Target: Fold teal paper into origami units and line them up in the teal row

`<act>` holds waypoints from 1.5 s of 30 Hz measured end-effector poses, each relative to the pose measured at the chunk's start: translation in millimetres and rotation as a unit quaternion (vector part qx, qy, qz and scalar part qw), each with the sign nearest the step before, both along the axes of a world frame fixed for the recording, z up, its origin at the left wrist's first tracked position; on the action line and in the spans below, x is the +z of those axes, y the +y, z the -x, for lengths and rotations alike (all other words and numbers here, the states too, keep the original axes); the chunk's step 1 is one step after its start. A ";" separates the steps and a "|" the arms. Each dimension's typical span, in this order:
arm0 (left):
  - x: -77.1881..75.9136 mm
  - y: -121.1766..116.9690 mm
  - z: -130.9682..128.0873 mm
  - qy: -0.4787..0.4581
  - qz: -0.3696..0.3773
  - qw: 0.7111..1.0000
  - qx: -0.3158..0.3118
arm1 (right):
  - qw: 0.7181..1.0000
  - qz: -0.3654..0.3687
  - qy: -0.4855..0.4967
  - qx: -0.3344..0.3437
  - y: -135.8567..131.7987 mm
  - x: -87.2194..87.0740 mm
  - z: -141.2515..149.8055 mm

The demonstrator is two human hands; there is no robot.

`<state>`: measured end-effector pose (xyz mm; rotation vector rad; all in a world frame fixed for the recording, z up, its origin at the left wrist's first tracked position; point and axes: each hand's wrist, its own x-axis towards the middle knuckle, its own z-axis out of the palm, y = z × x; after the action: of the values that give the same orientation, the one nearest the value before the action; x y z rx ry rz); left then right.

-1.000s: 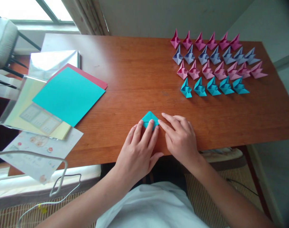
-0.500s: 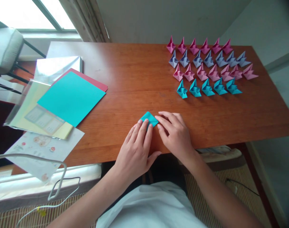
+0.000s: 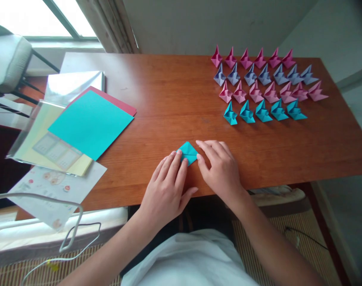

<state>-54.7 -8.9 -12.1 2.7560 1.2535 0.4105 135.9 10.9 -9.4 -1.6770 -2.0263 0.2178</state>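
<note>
A small folded teal paper (image 3: 188, 151) lies flat on the wooden table (image 3: 169, 103) near its front edge. My left hand (image 3: 166, 186) rests palm down, its fingertips pressing the paper's left and lower edge. My right hand (image 3: 218, 167) lies beside it, with the index and middle fingertips touching the paper's right corner. Part of the paper is hidden under the fingers.
Rows of finished folded paper figures (image 3: 261, 85) in magenta, purple, pink and teal stand at the back right. A stack of flat sheets with a teal sheet (image 3: 90, 121) on top lies at the left, over printed papers (image 3: 54, 186). A chair (image 3: 8, 59) stands far left.
Both hands stay on the folded paper; the fingers have shifted slightly along its edges. The camera view moved a little.
</note>
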 end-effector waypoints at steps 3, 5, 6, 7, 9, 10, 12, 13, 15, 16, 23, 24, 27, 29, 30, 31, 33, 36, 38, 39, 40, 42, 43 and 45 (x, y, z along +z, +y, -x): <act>-1.3 0.8 0.4 -0.006 0.003 1.000 -0.001 | 0.998 0.033 -0.022 -0.045 2.3 5.6 8.6; -1.2 1.2 0.1 0.001 0.007 1.000 -0.004 | 0.996 0.058 -0.041 -0.062 3.7 8.4 14.0; -0.9 1.2 -0.2 0.005 0.011 1.000 -0.007 | 0.995 0.065 -0.044 -0.066 4.5 9.2 16.0; -0.4 1.1 -0.5 0.010 0.015 1.000 -0.009 | 0.994 0.070 -0.043 -0.067 5.4 9.5 17.3; 0.9 0.8 -1.5 0.018 0.025 0.999 -0.011 | 0.995 0.071 -0.035 -0.064 7.4 8.7 18.2; 1.7 0.5 -2.0 0.020 0.029 0.999 -0.010 | 0.995 0.070 -0.030 -0.061 8.4 8.0 18.0; 3.4 0.1 -3.2 0.024 0.040 0.999 -0.008 | 0.996 0.067 -0.020 -0.057 10.0 6.8 17.1; 4.3 0.0 -3.7 0.024 0.047 0.999 -0.007 | 0.996 0.066 -0.016 -0.056 10.6 6.5 16.6; 5.6 0.3 -4.2 0.022 0.058 0.998 -0.008 | 0.996 0.070 -0.010 -0.058 11.7 6.7 15.8; 5.9 0.7 -4.0 0.019 0.062 0.998 -0.010 | 0.995 0.075 -0.007 -0.059 12.1 7.1 15.6; 5.3 5.6 2.2 -0.069 0.069 0.995 -0.001 | 0.994 0.083 0.043 -0.060 12.4 6.4 13.6; 5.6 6.2 2.6 -0.094 0.074 0.993 0.011 | 0.994 0.073 0.060 -0.056 11.7 5.9 13.2; 7.9 7.8 1.6 -0.177 0.078 0.979 0.056 | 0.989 0.047 0.133 -0.038 8.8 5.5 12.4; 10.3 8.9 -0.7 -0.225 0.080 0.967 0.090 | 0.982 0.041 0.180 -0.037 6.9 6.3 12.4; 11.5 9.6 -2.1 -0.244 0.086 0.960 0.104 | 0.979 0.033 0.197 -0.039 6.1 6.9 12.6; 12.7 10.5 -3.6 -0.260 0.095 0.954 0.115 | 0.977 0.020 0.207 -0.040 5.4 7.7 13.0; 14.7 12.4 -6.5 -0.286 0.116 0.943 0.122 | 0.977 -0.016 0.210 -0.039 4.2 9.5 14.4; 16.2 15.4 -10.7 -0.330 0.170 0.920 0.125 | 0.980 -0.080 0.180 -0.035 2.0 11.5 17.6; 16.6 16.9 -13.5 -0.387 0.234 0.883 0.129 | 0.981 -0.112 0.158 -0.033 -0.1 11.7 20.1; 16.9 17.6 -15.0 -0.422 0.271 0.856 0.128 | 0.980 -0.121 0.153 -0.028 -1.2 11.5 21.3; 17.4 18.2 -16.6 -0.457 0.305 0.826 0.126 | 0.980 -0.124 0.153 -0.019 -2.5 11.1 22.5; 19.4 19.6 -19.6 -0.517 0.352 0.770 0.126 | 0.979 -0.122 0.162 0.001 -5.0 9.8 24.7; 20.7 20.4 -21.0 -0.537 0.365 0.749 0.132 | 0.979 -0.119 0.168 0.014 -6.2 9.3 25.7; 23.4 22.3 -23.1 -0.561 0.379 0.720 0.153 | 0.978 -0.108 0.173 0.042 -8.5 8.7 27.5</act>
<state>-31.7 13.4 11.3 1.1553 1.0727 1.0595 108.4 2.4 -0.7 -1.3192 -1.7902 0.2860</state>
